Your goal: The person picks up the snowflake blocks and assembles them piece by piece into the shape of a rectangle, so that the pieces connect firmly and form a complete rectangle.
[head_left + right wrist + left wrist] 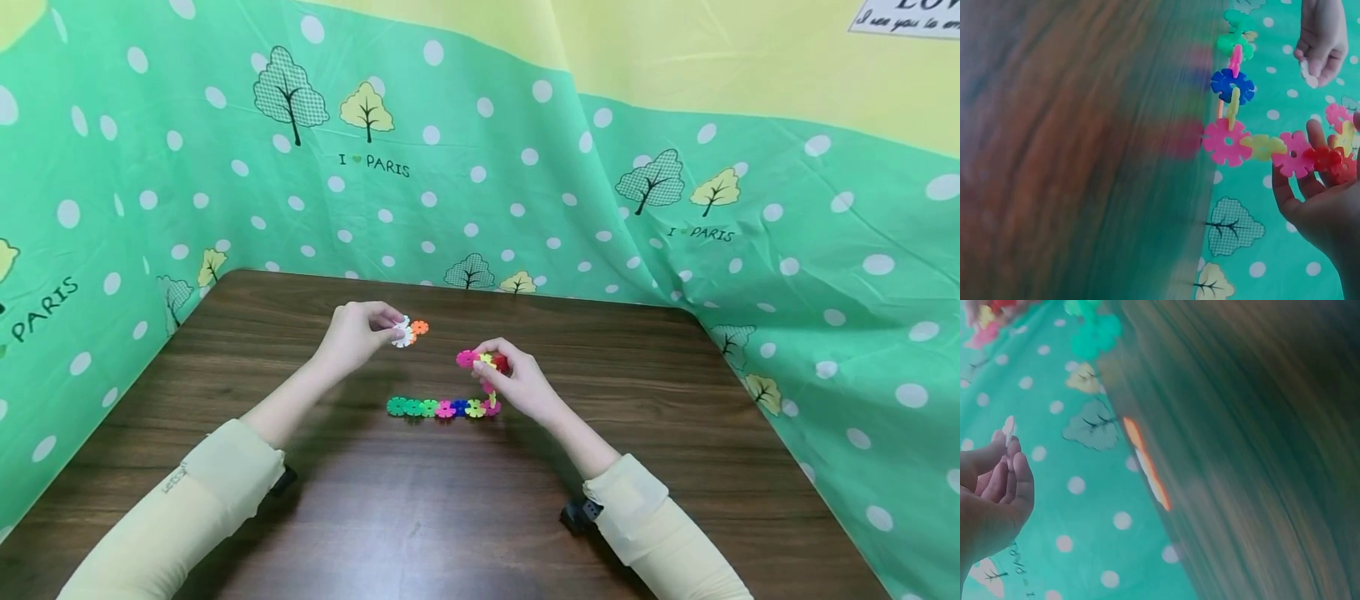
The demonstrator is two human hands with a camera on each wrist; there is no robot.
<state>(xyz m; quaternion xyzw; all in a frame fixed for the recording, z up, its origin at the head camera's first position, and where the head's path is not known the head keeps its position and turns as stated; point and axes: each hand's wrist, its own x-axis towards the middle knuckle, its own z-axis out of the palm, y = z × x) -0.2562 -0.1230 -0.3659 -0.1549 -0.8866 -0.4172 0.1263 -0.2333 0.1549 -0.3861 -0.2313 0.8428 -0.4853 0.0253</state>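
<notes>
My left hand (357, 335) pinches a white snowflake disc (401, 337) between thumb and fingers above the table's far half. Just right of it are orange snowflake pieces (422, 327); the left wrist view shows orange and white pieces (1146, 461) lying on the table, apart from the hand. My right hand (523, 385) holds one end of a chain of interlocked snowflake discs (445, 408), with pink, yellow and red discs (1329, 159) at the fingers. The chain bends down from there and runs left through pink, yellow and blue to green discs (405, 407). My palm partly hides the held end.
A dark wooden table (420, 517) lies under both hands. Green dotted cloth (480, 175) hangs behind and at the sides, meeting the table's far edge. Dark wrist devices (577, 517) sit at both cuffs.
</notes>
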